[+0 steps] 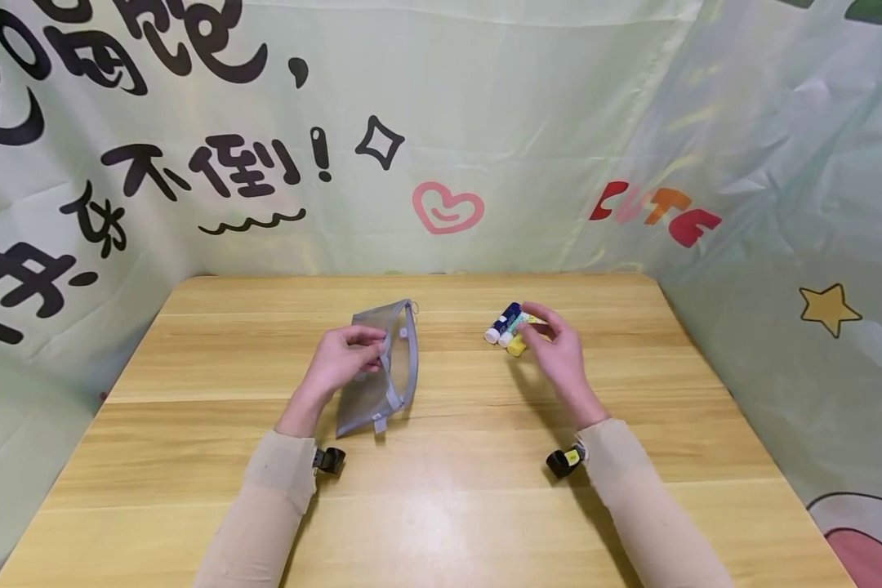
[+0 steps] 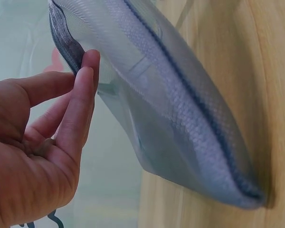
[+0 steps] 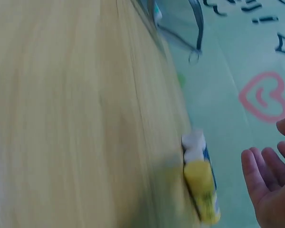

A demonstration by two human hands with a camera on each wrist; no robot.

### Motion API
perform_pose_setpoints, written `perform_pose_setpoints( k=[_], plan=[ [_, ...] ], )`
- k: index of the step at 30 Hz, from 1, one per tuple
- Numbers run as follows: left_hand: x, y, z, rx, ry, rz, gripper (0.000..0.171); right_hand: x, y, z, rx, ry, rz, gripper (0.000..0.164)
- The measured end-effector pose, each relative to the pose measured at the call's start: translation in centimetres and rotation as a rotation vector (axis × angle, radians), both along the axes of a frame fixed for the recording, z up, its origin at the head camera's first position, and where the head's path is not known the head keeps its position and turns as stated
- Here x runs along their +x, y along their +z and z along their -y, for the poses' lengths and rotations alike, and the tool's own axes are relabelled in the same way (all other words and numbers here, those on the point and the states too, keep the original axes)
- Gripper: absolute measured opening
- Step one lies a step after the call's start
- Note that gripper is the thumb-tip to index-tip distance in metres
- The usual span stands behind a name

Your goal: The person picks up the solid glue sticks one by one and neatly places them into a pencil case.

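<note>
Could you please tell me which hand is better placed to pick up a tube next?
Probably the right hand, empty and close to the tubes; the left hand pinches the pouch.

cloth bkgd (image 1: 529, 106): multicolor "cute" (image 1: 658, 207) on rt side, blk chinese chars "不倒!" (image 1: 220, 168) on lt.

Pale beige left sleeve (image 1: 253, 514) is covering forearm, plain, wrinkling faintly, its cuff (image 1: 282, 453) ending at wrist. Right sleeve (image 1: 654, 498) is matching in colour, also ending at wrist. Small black left wrist camera (image 1: 329, 461) is jutting inward from cuff, looking blocky. Black right wrist camera (image 1: 561, 464) is jutting inward too, showing bright yellow patch (image 1: 573, 457).
</note>
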State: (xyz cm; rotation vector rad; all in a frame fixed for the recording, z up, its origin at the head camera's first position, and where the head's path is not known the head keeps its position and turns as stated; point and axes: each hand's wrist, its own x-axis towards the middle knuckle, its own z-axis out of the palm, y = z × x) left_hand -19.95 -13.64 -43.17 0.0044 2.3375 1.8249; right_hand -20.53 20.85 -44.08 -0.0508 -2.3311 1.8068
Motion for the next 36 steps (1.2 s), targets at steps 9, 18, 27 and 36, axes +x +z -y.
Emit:
perform_pose_setpoints(
  k=[9, 18, 27, 36],
  plan=[
    [0.1, 0.0, -0.1, -0.012, -0.004, -0.001, 0.027, -1.1, -0.6, -3.2, 0.082, -0.047, 0.174, 0.061],
    [0.0, -0.1, -0.1, -0.016, -0.001, 0.000, 0.026, -2.9, -1.3, -4.0, 0.141, 0.021, 0.300, 0.078],
    [-0.1, -0.1, -0.1, -0.020, 0.001, 0.006, 0.025, -4.1, -1.6, -3.8, 0.229, 0.046, 0.333, 0.078],
    [-0.1, -0.2, -0.1, -0.018, 0.000, 0.012, 0.026, -4.6, -1.6, -3.5, 0.318, 0.061, 0.333, 0.076]
  ],
)
